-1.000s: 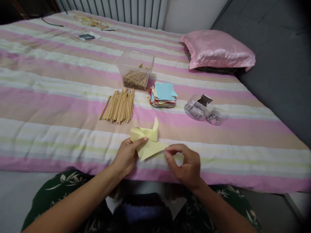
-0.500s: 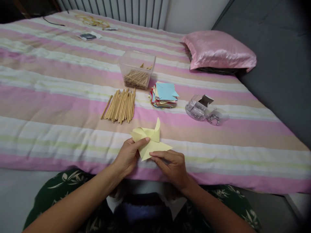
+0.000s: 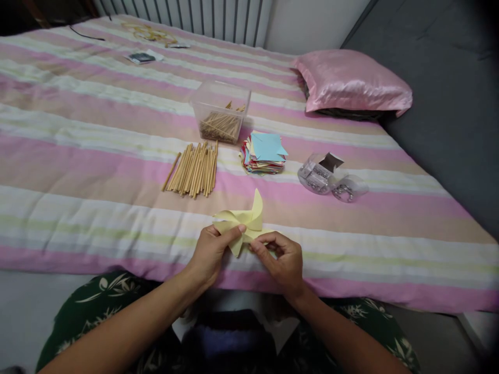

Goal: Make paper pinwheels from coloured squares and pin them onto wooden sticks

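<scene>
A person sits at the near edge of a bed (image 3: 78,171) covered with a soft blanket striped in pink, cream and pale green, both bare hands working a pale yellow folded paper (image 3: 244,221). The paper is thin and matte, creased into pointed flaps, with one curved flap standing up toward the far side; it lies near the near edge of the bed, roughly at its middle. The left hand (image 3: 210,254) pinches the paper's left side, thumb on top. The right hand (image 3: 283,259) grips the paper's lower right flap between curled fingers and thumb. Farther in on the bed lies a loose row of thin wooden sticks (image 3: 193,169), and behind them stands a clear plastic box (image 3: 220,111) with more sticks in it. Just to the right of the sticks sits a stack of square coloured papers (image 3: 264,152), a light blue sheet on top. Further right are two small round clear containers (image 3: 331,179) holding small shiny metal pieces. A glossy pink satin pillow (image 3: 351,80) rests at the far right edge.
</scene>
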{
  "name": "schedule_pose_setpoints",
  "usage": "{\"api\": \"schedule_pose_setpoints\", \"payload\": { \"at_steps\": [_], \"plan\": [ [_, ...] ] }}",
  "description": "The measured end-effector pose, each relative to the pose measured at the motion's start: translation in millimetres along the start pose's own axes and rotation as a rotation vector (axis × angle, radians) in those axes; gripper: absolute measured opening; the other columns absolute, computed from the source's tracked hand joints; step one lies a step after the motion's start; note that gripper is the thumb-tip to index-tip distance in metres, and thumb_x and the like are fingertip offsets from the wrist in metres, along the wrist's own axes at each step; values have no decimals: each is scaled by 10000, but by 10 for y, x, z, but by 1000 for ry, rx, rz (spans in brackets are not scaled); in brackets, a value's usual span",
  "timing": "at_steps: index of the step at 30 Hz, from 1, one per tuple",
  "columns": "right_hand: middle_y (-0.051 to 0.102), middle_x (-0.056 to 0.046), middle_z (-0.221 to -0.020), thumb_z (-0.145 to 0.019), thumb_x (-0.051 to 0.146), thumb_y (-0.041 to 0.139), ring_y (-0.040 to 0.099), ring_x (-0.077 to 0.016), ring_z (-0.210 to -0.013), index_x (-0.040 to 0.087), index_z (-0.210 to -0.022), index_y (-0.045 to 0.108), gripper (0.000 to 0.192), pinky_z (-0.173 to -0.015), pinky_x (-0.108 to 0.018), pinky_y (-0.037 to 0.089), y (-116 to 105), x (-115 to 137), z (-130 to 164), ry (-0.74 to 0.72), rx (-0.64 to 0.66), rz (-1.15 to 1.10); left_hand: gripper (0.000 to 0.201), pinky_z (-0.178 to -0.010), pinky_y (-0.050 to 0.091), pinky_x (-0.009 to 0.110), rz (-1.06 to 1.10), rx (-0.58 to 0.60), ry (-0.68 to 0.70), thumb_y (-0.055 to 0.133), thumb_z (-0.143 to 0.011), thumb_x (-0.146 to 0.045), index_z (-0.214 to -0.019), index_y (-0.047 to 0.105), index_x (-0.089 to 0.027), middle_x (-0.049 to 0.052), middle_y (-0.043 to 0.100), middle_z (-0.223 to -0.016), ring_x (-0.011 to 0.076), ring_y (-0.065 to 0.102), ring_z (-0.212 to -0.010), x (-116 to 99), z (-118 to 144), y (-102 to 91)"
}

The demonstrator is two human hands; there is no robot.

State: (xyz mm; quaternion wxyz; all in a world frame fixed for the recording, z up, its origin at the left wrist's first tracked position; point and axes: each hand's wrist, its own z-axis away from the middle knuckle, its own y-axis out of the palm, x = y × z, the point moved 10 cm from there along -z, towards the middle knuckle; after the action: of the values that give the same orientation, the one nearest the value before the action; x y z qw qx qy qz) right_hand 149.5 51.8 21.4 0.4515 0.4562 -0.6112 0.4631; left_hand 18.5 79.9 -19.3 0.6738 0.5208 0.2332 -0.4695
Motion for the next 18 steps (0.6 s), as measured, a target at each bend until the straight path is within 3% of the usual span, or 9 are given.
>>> {"api": "schedule_pose_setpoints", "payload": {
  "at_steps": [7, 18],
  "plan": [
    [668, -13, -625, -769, 244, 629, 667, -149, -592, 177, -729, 585, 90, -549, -231, 520, -11, -173, 39, 138, -42, -108, 84, -558, 414, 208, -71, 2, 29, 727, -680, -226, -694, 690, -152, -13, 610, -610, 91, 519, -556, 17, 16, 5],
    [651, -5, -629, -738, 235, 641, 678, -158, -575, 176, -685, 576, 103, -516, -229, 521, -69, -193, 45, 158, -111, -70, 207, -522, 363, 194, -189, -3, 57, 718, -681, -262, -539, 626, -141, -31, 533, -552, 82, 459, -539, -21, 25, 4]
  ]
}}
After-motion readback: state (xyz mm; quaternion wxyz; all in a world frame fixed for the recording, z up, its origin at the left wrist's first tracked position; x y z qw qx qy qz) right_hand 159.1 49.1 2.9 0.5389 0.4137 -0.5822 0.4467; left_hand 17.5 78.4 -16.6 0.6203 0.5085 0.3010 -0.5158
